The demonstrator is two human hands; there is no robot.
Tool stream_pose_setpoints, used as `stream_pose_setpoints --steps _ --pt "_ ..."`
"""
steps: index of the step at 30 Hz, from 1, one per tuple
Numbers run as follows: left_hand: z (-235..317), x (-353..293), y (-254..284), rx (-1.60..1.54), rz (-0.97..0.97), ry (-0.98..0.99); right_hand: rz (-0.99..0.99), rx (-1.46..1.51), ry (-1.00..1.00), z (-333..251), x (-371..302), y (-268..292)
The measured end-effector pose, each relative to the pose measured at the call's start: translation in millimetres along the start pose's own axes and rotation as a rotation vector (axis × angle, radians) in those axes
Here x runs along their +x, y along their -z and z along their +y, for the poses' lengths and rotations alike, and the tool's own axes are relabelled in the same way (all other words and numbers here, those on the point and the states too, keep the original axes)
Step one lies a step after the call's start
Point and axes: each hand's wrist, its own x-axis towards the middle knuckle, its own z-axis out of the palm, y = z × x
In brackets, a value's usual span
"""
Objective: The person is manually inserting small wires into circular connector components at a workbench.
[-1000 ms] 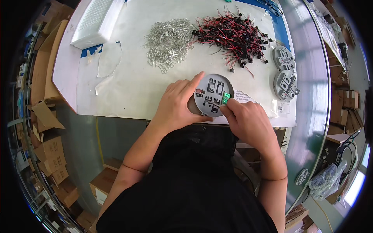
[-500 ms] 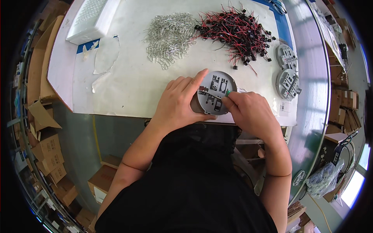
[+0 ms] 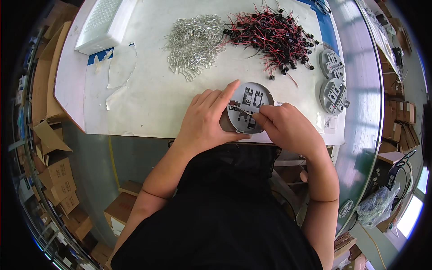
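Observation:
My left hand (image 3: pixel 204 118) curls around the left rim of a round grey plastic housing (image 3: pixel 266 95), fingers along its upper left and thumb under its near edge. The housing has several slots and dark recesses in its face and sits tilted near the table's front edge. In a pinch, my right hand (image 3: pixel 291 128) grips a thin metal tool (image 3: pixel 244 110), whose shaft lies across the middle of the housing. The tool's tip reaches a small brown part (image 3: pixel 234 103) at the left side. My fingers cover the handle, so its exact kind is hidden.
Beyond my hands lie a pile of bent metal wire clips (image 3: pixel 193 45) and a heap of black parts with red and black wires (image 3: pixel 274 38). Two similar grey housings (image 3: pixel 334 96) rest at the right edge. A white foam box (image 3: pixel 101 27) stands far left.
My right hand has shifted slightly left over the housing, and the green bit seen by its fingertips is now covered. The left hand keeps its hold.

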Motion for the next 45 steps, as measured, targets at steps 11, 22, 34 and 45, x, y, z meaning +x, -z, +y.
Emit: stream_pose_setpoints --steps 11,22,34,45 --pt "-0.4 0.6 0.8 0.001 -0.012 0.015 -0.053 0.084 0.074 6.2 5.1 6.0" --pt "-0.9 -0.1 1.0 -0.009 -0.027 0.026 -0.127 0.121 0.062 4.8 10.7 12.3" --pt "-1.6 -0.3 0.7 -0.018 -0.013 0.039 -0.128 -0.132 0.007 -20.0 14.6 15.1" --pt "-1.0 2.0 0.8 -0.015 -0.023 0.048 -0.081 -0.128 0.046 -23.7 8.9 11.8"
